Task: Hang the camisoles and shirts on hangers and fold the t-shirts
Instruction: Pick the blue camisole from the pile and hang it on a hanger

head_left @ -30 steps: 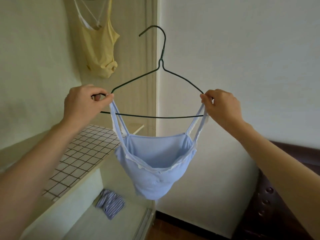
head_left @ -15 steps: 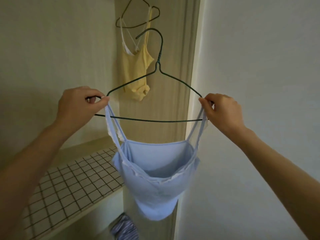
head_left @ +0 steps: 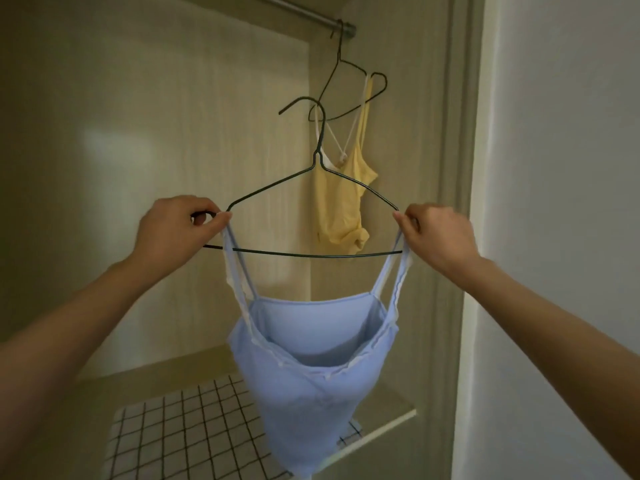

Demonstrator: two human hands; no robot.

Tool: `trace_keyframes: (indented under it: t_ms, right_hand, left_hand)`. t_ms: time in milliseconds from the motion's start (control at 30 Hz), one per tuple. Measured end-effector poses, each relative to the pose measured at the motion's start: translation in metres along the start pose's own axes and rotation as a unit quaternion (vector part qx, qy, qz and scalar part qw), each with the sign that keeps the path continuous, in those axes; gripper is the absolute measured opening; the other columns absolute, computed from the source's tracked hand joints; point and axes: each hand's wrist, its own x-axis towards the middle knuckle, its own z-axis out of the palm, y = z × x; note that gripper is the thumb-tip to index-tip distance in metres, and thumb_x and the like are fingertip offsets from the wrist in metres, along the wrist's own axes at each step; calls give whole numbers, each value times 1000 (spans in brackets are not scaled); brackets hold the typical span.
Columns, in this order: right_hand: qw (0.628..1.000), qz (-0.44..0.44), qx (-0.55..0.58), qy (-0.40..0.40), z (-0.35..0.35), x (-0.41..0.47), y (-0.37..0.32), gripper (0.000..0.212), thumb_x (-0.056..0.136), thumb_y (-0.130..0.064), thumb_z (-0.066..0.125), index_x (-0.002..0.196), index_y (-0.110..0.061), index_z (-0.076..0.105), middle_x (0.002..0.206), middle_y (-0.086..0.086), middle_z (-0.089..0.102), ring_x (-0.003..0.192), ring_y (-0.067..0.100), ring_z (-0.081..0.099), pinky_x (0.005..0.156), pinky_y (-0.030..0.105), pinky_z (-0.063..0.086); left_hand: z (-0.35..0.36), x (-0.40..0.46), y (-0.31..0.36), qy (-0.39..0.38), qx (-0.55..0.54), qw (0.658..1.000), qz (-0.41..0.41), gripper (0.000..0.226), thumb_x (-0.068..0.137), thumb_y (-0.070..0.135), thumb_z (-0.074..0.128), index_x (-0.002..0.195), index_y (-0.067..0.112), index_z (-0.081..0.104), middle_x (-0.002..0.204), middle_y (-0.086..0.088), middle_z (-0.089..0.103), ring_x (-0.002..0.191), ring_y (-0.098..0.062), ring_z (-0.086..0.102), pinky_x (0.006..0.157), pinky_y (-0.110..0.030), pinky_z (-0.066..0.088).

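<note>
A light blue camisole [head_left: 311, 386] hangs by its thin straps from a dark wire hanger [head_left: 304, 254] that I hold up in front of an open wardrobe. My left hand [head_left: 173, 233] pinches the hanger's left end together with the left straps. My right hand [head_left: 436, 237] pinches the right end and the right straps. The hanger's hook [head_left: 304, 105] points up and left, below the metal rail [head_left: 311, 12]. Behind it a yellow camisole [head_left: 343, 202] hangs on another wire hanger [head_left: 349, 84] hooked on the rail's right end.
A white cloth with a black grid [head_left: 187, 431] lies on the wardrobe shelf [head_left: 391, 414] under the blue camisole. The wardrobe's side frame [head_left: 457, 202] and a white wall [head_left: 561, 168] stand to the right.
The view has swung left and up into the wardrobe, so the rail now shows. The hanger with the blue camisole has moved toward the rail; both hands keep their pinch.
</note>
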Motion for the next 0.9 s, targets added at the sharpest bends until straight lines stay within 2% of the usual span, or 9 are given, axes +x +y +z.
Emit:
trace_keyframes:
  t_ms: [167, 233, 333, 433, 500, 667, 767, 833, 900]
  right_hand:
    - [986, 73, 147, -32, 17, 48, -11, 52, 92, -53, 57, 71, -5, 60, 62, 4, 59, 62, 24, 56, 53, 31, 33]
    - [953, 115, 274, -57, 21, 70, -16, 55, 85, -50, 69, 58, -7, 48, 52, 1, 43, 52, 18, 41, 51, 29, 31]
    - [892, 147, 418, -88, 30, 100, -25, 52, 76, -45, 79, 60, -11, 44, 59, 4, 31, 59, 20, 34, 59, 31, 34]
    - [855, 172, 474, -118, 39, 120, -35, 54, 75, -40, 82, 59, -18, 35, 60, 1, 26, 54, 16, 29, 56, 29, 34]
    - [834, 191, 500, -132, 43, 130, -42, 47, 73, -41, 83, 66, -18, 43, 58, 0, 29, 52, 14, 30, 57, 27, 35]
    - [801, 242, 513, -193, 39, 152, -66, 32, 87, -36, 71, 72, -18, 50, 58, -2, 38, 50, 10, 36, 55, 23, 37]
    - [780, 271, 526, -203, 38, 161, -86, 30, 97, -26, 57, 70, -18, 48, 52, -3, 37, 45, 9, 37, 54, 22, 39]
    - [744, 286, 568, -203, 35, 163, -98, 33, 100, -17, 48, 67, -18, 45, 39, -6, 34, 32, 6, 34, 53, 21, 37]
    - [698, 296, 620, -201, 33, 166, -108, 33, 100, -10, 39, 68, -18, 43, 33, -7, 33, 30, 6, 35, 53, 21, 37]
  left_hand:
    - [6, 29, -32, 20, -4, 998, -62, 18, 90, 39, 66, 77, 27, 69, 68, 0, 62, 65, -14, 55, 58, -27, 36]
    - [7, 43, -45, 24, -19, 997, -77, 18, 90, 39, 65, 77, 28, 70, 69, 1, 62, 66, -14, 54, 59, -27, 36]
    - [13, 63, -58, 44, -17, 995, -83, 18, 92, 38, 62, 80, 28, 69, 75, 4, 61, 70, -13, 54, 59, -27, 34]
    - [21, 85, -70, 58, 17, 994, -95, 19, 95, 39, 57, 85, 28, 67, 83, 5, 59, 74, -14, 53, 59, -28, 33]
    - [27, 99, -78, 52, 11, 994, -98, 22, 97, 36, 54, 94, 22, 70, 88, 1, 58, 81, -19, 56, 66, -30, 37]
    - [43, 134, -90, 26, 41, 986, -161, 37, 103, 28, 37, 102, 7, 68, 109, -19, 60, 104, -38, 55, 83, -38, 44]
    - [54, 144, -82, -4, 73, 968, -242, 50, 102, 35, 19, 123, 6, 54, 135, -24, 48, 127, -39, 38, 105, -44, 34]
    - [57, 143, -57, -4, 48, 967, -250, 57, 103, 38, 17, 136, 0, 44, 144, -24, 38, 136, -38, 27, 113, -45, 25]
    - [54, 134, -21, -1, -14, 978, -206, 60, 102, 36, 17, 128, -9, 47, 137, -26, 44, 131, -39, 33, 112, -45, 26]
